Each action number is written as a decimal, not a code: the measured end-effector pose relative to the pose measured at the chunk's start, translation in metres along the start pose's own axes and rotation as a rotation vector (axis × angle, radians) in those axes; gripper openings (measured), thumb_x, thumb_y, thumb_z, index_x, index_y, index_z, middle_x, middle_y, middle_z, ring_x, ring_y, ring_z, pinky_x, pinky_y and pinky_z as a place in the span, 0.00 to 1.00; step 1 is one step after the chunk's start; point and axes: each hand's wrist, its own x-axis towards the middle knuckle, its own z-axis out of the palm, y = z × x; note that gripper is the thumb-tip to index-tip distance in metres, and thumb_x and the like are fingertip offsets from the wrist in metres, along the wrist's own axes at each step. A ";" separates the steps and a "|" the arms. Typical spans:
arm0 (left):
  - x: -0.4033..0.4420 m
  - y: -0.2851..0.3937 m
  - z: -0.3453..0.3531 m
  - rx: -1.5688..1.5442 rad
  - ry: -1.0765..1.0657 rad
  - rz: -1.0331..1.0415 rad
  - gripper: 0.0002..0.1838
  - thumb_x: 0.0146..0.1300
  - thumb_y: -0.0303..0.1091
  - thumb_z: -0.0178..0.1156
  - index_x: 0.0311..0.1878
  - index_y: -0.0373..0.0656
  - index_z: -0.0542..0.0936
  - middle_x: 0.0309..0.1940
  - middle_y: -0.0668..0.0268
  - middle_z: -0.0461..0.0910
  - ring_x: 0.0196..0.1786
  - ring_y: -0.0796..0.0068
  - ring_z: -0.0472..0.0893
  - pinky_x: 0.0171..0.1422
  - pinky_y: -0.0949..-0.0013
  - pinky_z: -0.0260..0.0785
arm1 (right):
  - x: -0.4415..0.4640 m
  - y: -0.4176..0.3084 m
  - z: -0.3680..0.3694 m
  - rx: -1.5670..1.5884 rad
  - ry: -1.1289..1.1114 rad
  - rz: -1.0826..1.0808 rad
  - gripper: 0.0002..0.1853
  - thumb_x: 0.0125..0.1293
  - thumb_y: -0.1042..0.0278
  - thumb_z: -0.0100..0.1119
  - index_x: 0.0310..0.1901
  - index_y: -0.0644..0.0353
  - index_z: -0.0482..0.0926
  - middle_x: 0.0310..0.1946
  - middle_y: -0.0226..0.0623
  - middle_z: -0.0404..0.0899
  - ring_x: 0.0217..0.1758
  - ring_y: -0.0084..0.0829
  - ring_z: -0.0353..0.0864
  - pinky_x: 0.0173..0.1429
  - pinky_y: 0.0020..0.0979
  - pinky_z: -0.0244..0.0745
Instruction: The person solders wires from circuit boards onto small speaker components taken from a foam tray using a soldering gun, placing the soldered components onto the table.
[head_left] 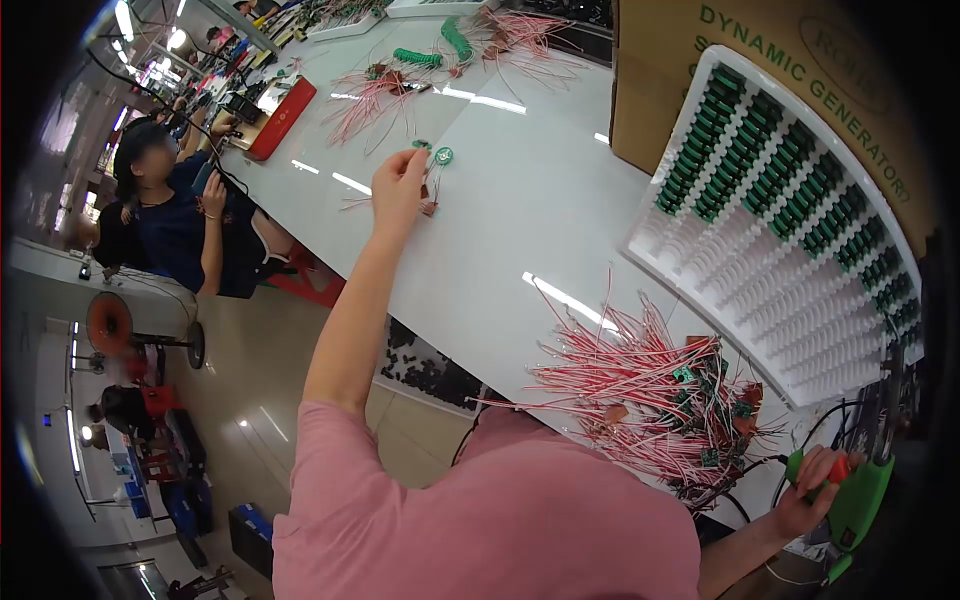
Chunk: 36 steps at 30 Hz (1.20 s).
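My left hand [398, 190] reaches far across the white table, its fingers pinched at the edge of a small round green part [443, 157]. A short wired piece with a brown end [429, 208] lies beside these fingers. At the lower right, my right hand [812, 490] is wrapped round a green tool [860, 505] with an orange-red part; its tip is not clear. Between my hands, near my body, lies a large tangle of red and white wires [620, 375] with small green circuit boards [684, 375] among them.
A white ribbed tray [730, 270] with rows of green round parts leans against a cardboard box [655, 90] at the right. More wired boards [385, 75] and green coils [457, 40] lie at the far end. A person [170, 200] sits by a red-edged board [285, 120] on the left.
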 end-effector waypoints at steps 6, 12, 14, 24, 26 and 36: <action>0.002 -0.002 0.020 0.201 -0.008 0.084 0.11 0.57 0.36 0.56 0.35 0.37 0.78 0.21 0.69 0.74 0.19 0.80 0.71 0.26 0.75 0.64 | -0.006 -0.004 -0.003 -0.029 -0.002 0.016 0.24 0.62 0.57 0.49 0.54 0.62 0.60 0.17 0.26 0.58 0.19 0.18 0.54 0.26 0.21 0.51; -0.009 0.002 0.029 0.964 0.036 0.522 0.10 0.57 0.38 0.54 0.36 0.44 0.79 0.26 0.65 0.78 0.28 0.68 0.76 0.32 0.67 0.66 | -0.005 -0.001 0.000 -0.048 0.004 0.031 0.25 0.62 0.57 0.49 0.55 0.63 0.59 0.17 0.26 0.57 0.18 0.19 0.53 0.26 0.21 0.51; -0.015 0.003 0.030 0.968 0.045 0.440 0.10 0.57 0.39 0.53 0.35 0.44 0.79 0.26 0.65 0.78 0.29 0.67 0.77 0.32 0.67 0.66 | -0.005 -0.001 0.000 -0.041 0.005 0.020 0.24 0.63 0.57 0.49 0.55 0.63 0.59 0.17 0.26 0.57 0.18 0.18 0.53 0.25 0.21 0.50; -0.009 0.016 0.014 0.840 0.036 0.149 0.13 0.57 0.41 0.53 0.34 0.41 0.78 0.30 0.60 0.78 0.35 0.60 0.77 0.38 0.60 0.67 | -0.009 -0.003 -0.002 -0.050 0.043 0.034 0.24 0.63 0.57 0.47 0.54 0.64 0.59 0.17 0.27 0.56 0.18 0.19 0.53 0.25 0.21 0.50; 0.000 0.006 0.007 0.868 -0.005 0.254 0.13 0.56 0.40 0.53 0.36 0.40 0.78 0.33 0.60 0.77 0.36 0.59 0.77 0.39 0.61 0.67 | -0.009 -0.004 0.000 -0.060 0.030 0.029 0.24 0.63 0.57 0.47 0.53 0.64 0.58 0.17 0.27 0.57 0.18 0.19 0.53 0.25 0.21 0.50; 0.018 0.009 -0.006 0.789 -0.282 0.063 0.13 0.55 0.33 0.56 0.43 0.37 0.76 0.33 0.59 0.76 0.34 0.66 0.77 0.39 0.66 0.68 | -0.012 -0.007 -0.002 -0.046 0.021 0.020 0.23 0.63 0.58 0.47 0.53 0.63 0.58 0.17 0.28 0.57 0.18 0.19 0.54 0.25 0.21 0.50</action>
